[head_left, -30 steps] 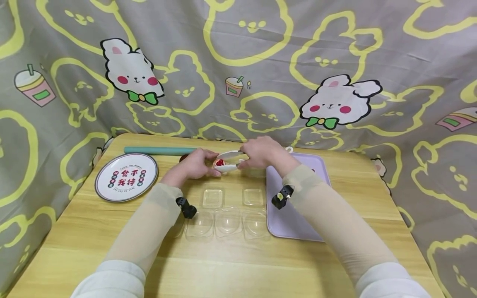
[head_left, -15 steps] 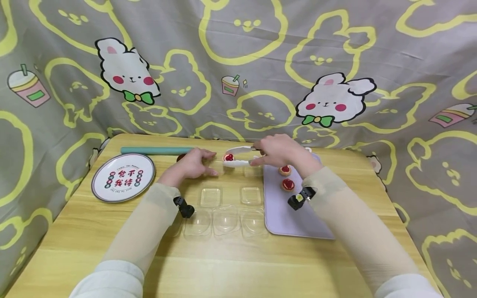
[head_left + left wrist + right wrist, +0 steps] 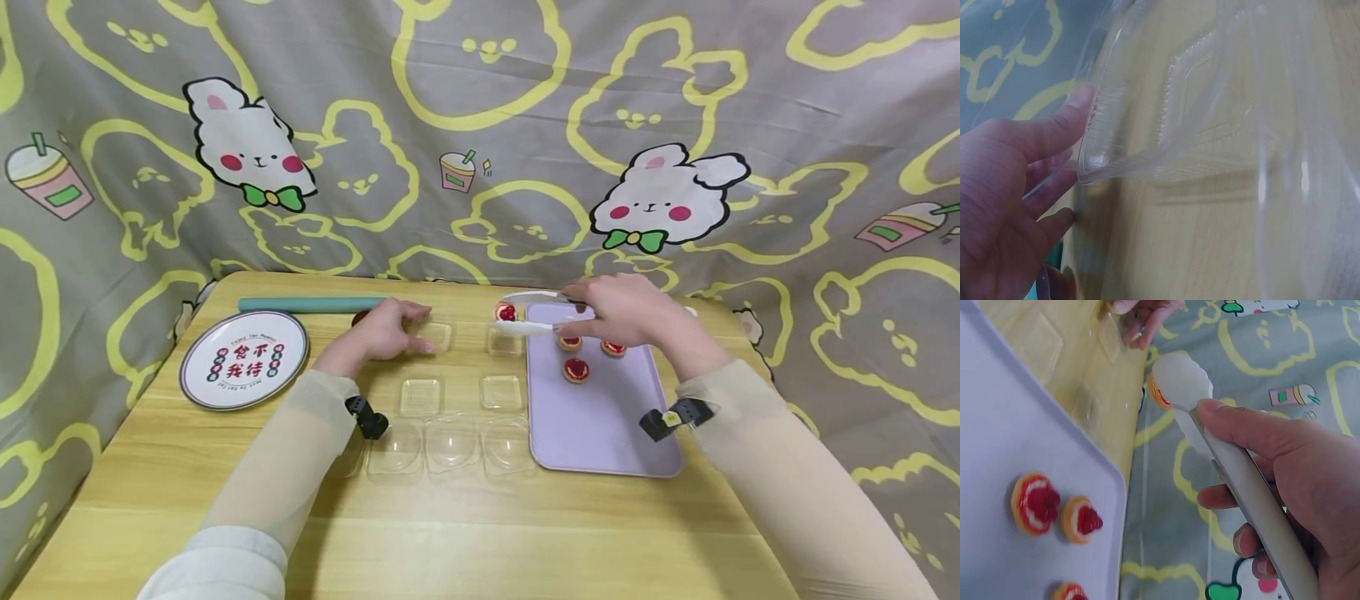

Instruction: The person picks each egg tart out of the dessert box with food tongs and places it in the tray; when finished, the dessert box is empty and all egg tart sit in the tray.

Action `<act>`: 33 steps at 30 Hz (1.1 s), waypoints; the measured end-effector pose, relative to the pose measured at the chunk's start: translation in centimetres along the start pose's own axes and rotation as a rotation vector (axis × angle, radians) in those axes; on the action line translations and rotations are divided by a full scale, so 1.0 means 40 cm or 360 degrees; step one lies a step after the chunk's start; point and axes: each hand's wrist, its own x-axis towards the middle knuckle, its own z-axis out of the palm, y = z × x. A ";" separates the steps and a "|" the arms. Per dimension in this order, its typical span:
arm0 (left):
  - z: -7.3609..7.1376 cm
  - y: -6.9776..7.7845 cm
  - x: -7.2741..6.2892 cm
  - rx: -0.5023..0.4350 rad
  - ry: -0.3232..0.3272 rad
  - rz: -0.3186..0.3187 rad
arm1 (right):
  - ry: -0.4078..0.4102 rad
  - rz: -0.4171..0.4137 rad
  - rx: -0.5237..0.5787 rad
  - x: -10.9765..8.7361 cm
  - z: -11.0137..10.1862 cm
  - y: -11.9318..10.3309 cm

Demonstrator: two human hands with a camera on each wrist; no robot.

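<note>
My right hand (image 3: 626, 308) grips white tongs (image 3: 534, 328), whose scalloped ends hold a small tart (image 3: 507, 312) topped with red fruit. They are raised near the left edge of the lilac tray (image 3: 600, 433), at its far end. On the tray sit three more red-topped tarts (image 3: 576, 371). My left hand (image 3: 375, 333) pinches the edge of a clear plastic box (image 3: 1100, 140), thumb on one side and fingers on the other in the left wrist view. That box has its hinged lid up; in the head view it is faint against the wood.
Several clear plastic boxes (image 3: 452, 442) stand open in rows on the wooden table left of the tray. A white plate (image 3: 206, 367) with red lettering lies at the left, a teal tube (image 3: 311, 305) behind it. A patterned curtain (image 3: 525, 167) hangs along the back.
My right hand has moved right with the tongs and tart, away from the left hand and toward the tray. The tarts on the tray have come into view. My left hand stays put.
</note>
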 end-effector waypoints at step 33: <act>0.004 0.002 0.002 -0.0027 0.0004 -0.0023 | 0.0069 0.0167 -0.0014 -0.326 0.066 0.144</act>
